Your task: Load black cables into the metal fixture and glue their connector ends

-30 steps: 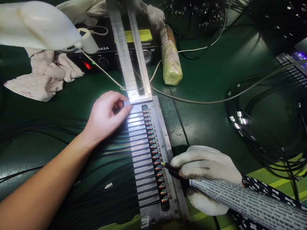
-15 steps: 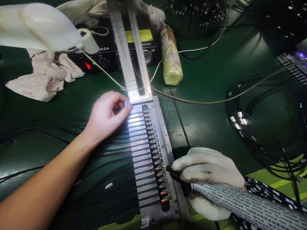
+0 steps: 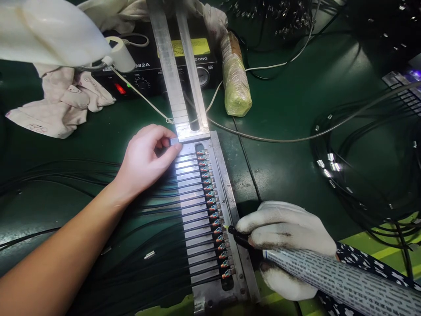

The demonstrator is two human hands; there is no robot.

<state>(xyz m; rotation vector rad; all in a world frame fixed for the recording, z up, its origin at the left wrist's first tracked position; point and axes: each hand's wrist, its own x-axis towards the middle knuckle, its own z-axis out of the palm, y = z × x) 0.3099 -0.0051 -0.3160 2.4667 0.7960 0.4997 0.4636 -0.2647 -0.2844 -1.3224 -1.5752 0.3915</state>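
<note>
My bare left hand [image 3: 146,160] pinches the upper left corner of a metal jig [image 3: 199,224] between thumb and fingers. Thin black cables [image 3: 161,205] lie side by side across the jig, and their small connectors with coloured wires [image 3: 214,207] line up over its slot. My right hand [image 3: 289,230], in a soiled white glove, is closed around a dispensing tube [image 3: 329,274] covered in printed text. The tube's black nozzle [image 3: 239,237] ends in a yellowish tip, which is at a connector in the lower half of the row. Whether the tip touches it I cannot tell.
Behind the jig sits a black control box [image 3: 144,79] with a lit red switch. A wrapped yellowish block [image 3: 236,83], a crumpled cloth [image 3: 62,98] and a white lamp [image 3: 49,33] are around it. Coiled black cables [image 3: 342,175] with metal ends lie at right, under a hose [image 3: 289,140].
Almost nothing differs. The view has shifted very slightly; both hands keep their places, and the nozzle tip stays at about the same connector.
</note>
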